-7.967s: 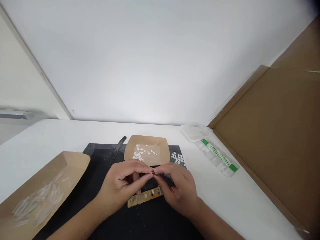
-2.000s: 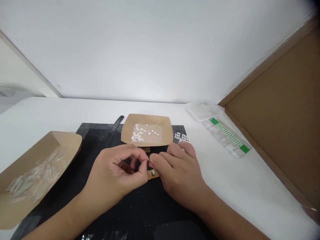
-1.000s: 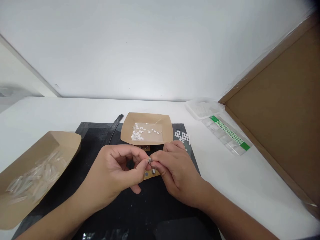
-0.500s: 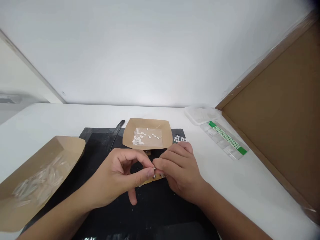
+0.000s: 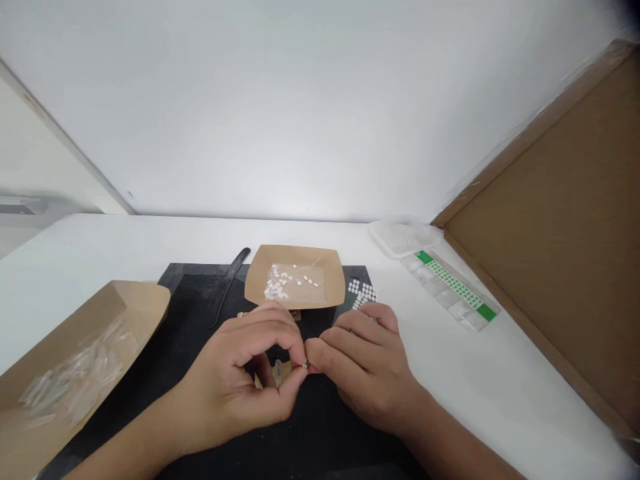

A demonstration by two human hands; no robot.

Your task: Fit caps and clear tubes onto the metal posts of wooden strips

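Note:
My left hand (image 5: 245, 373) is closed in a pinch, thumb and forefinger tips on a tiny shiny metallic piece (image 5: 305, 365) too small to name. Against the same spot my right hand (image 5: 367, 360) presses its thumb and curled forefinger, and its other fingers are folded. Whether the right fingers grip the piece or something else is hidden. Behind the left thumb, a clear nail tip (image 5: 279, 373) stands by a tan piece, mostly covered by the hand. Just beyond the hands, a brown paper tray (image 5: 335, 280) holds small white bits.
At left, a second paper tray (image 5: 145, 293) holds many clear nail tips (image 5: 75, 380). A black nail file (image 5: 233, 270) lies on the black mat (image 5: 185, 287). To the right are a sheet of white tabs (image 5: 363, 290), a clear packet with a green strip (image 5: 455, 283) and a cardboard box (image 5: 550, 220).
Both hands have come slightly lower in view. The left fingers have curled in, and its thumb and forefinger now meet in a rounder pinch. More of the white tab sheet shows.

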